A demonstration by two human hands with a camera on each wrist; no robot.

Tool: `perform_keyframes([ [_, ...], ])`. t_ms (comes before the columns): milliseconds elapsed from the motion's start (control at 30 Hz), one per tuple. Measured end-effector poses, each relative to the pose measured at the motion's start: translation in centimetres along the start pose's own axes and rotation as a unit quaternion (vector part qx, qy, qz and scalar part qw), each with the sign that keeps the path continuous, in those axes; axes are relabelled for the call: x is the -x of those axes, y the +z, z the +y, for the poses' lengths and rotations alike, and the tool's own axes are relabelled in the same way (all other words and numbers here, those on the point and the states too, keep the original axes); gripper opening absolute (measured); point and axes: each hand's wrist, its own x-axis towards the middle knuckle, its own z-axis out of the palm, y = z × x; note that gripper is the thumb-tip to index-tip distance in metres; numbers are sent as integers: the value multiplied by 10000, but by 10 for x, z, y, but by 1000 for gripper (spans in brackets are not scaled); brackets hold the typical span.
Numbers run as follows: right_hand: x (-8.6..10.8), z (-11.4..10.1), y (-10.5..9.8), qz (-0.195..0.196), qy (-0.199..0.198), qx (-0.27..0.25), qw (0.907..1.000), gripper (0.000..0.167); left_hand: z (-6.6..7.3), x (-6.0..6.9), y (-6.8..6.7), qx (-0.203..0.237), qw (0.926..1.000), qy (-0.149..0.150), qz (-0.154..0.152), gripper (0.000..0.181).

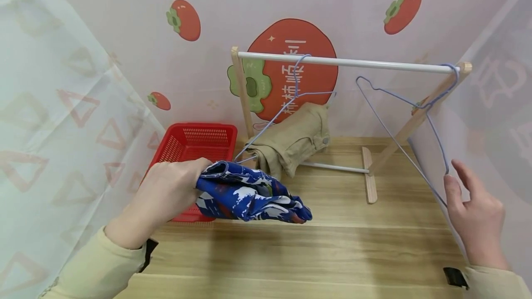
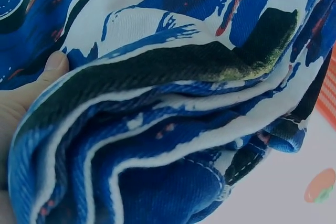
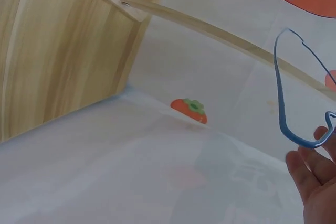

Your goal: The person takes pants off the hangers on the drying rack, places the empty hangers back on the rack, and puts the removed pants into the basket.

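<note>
My left hand (image 1: pixel 170 188) grips one end of a folded blue garment (image 1: pixel 253 197) printed in white, dark and red. In the left wrist view, its thick folded layers lie beside the thumb, and the other fingers are mostly hidden. At the far right, my right hand (image 1: pixel 478 218) is at the lower corner of a blue wire hanger (image 1: pixel 384 126), with thumb and index finger apart around it. That bare hanger hooks over the rail's right end. In the right wrist view, the fingertips touch or nearly touch the hanger's bend (image 3: pixel 307 144).
A wooden-ended rack with a white rail (image 1: pixel 374 63) stands at the back. On its left, another blue hanger (image 1: pixel 270 123) carries khaki trousers (image 1: pixel 291 142). A red basket (image 1: pixel 199 134) sits at the left, partly behind the left hand. Printed sheets wall the wooden tabletop (image 1: pixel 299 257).
</note>
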Motion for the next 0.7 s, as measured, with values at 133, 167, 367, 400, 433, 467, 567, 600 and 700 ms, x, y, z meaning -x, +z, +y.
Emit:
perform_keyframes([
  [133,-3,-1,-2,13,-196,39,9998,52,-10,1,-6,-193,9997,45,133,28],
  [167,-4,-2,-2,-13,-174,15,9998,51,-12,2,-8,-221,9997,41,138,28],
  [367,-15,-7,-6,-225,78,-229,9995,42,-24,6,-16,-452,9990,-13,-7,34],
  [400,-19,-7,-7,-271,56,-248,9993,41,-26,7,-17,-468,9989,-44,-41,35],
  [433,-24,-6,-8,-324,-11,-234,9992,41,-29,8,-18,-501,9987,-62,-61,37],
  [467,-30,-6,-9,-409,-59,-208,9989,41,-31,10,-19,-509,9986,-100,-92,37],
  [567,-45,-4,-10,-620,-87,-240,9977,39,-39,15,-20,-505,9982,-277,-149,38],
  [600,-50,-4,-10,-687,-77,-283,9972,39,-41,17,-20,-504,9980,-338,-150,39],
  [700,-66,-5,-11,-909,188,-588,9939,39,-48,22,-20,-486,9979,-400,-141,37],
])
